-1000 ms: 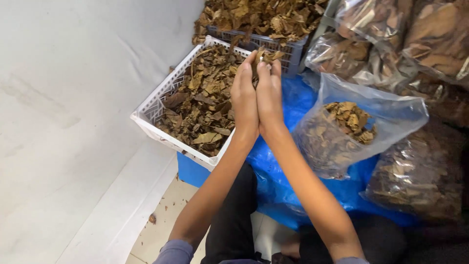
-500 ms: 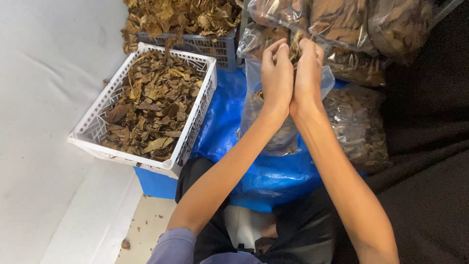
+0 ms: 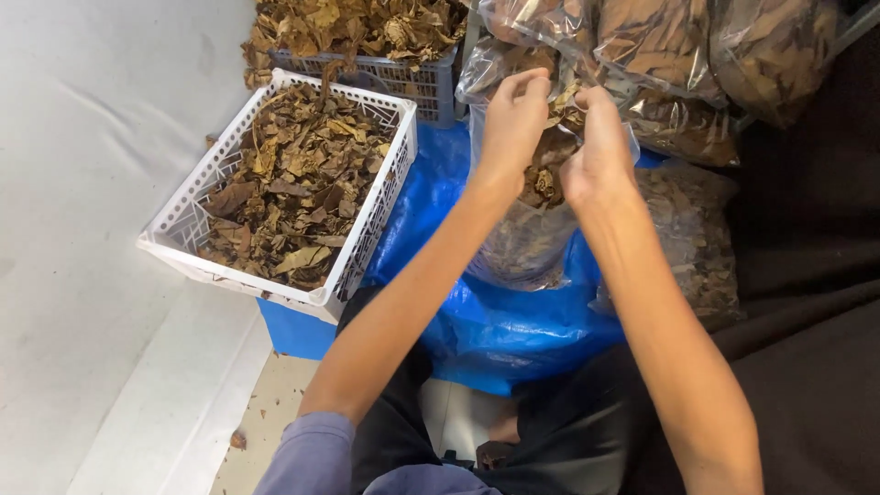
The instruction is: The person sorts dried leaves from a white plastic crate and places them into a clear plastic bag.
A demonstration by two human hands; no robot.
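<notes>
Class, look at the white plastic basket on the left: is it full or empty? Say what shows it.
Full. The white basket holds dry brown leaves heaped to about its rim, and none of its floor shows.
</notes>
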